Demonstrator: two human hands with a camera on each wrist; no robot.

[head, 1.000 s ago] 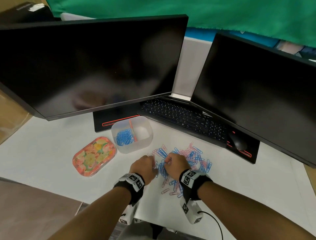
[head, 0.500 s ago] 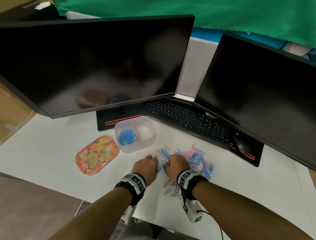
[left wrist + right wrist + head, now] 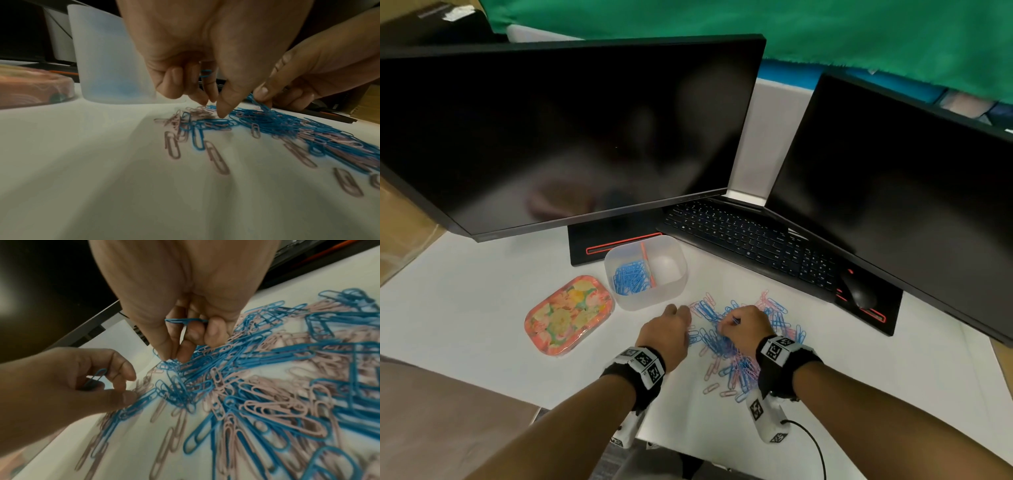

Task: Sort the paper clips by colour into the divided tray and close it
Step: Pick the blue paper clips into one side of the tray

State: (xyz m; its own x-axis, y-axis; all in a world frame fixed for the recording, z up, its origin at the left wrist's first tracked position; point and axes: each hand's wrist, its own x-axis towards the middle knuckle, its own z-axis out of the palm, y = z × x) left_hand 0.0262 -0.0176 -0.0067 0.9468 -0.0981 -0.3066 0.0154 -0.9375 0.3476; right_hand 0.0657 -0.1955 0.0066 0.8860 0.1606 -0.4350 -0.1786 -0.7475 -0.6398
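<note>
A heap of blue and pink paper clips [image 3: 739,342] lies on the white desk before me. The translucent divided tray [image 3: 674,293] stands behind it, with blue clips [image 3: 630,279] in its left compartment; the right one looks empty. Its floral lid [image 3: 568,315] lies to the left. My left hand [image 3: 671,329] hovers at the heap's left edge with a blue clip [image 3: 205,73] tucked in its curled fingers. My right hand [image 3: 746,325] is over the heap, holding a blue clip [image 3: 185,321] in its curled fingers while thumb and forefinger pinch at the blue clips [image 3: 166,360] below.
Two dark monitors [image 3: 571,137] [image 3: 893,192] stand behind the tray, with a black keyboard [image 3: 750,240] and mouse [image 3: 859,291] between them. Loose pink clips [image 3: 710,389] lie toward the front edge. A cable [image 3: 815,445] runs from my right wrist.
My left hand has shifted slightly left and forward toward the tray. My right hand stays over the heap, still picking at blue clips.
</note>
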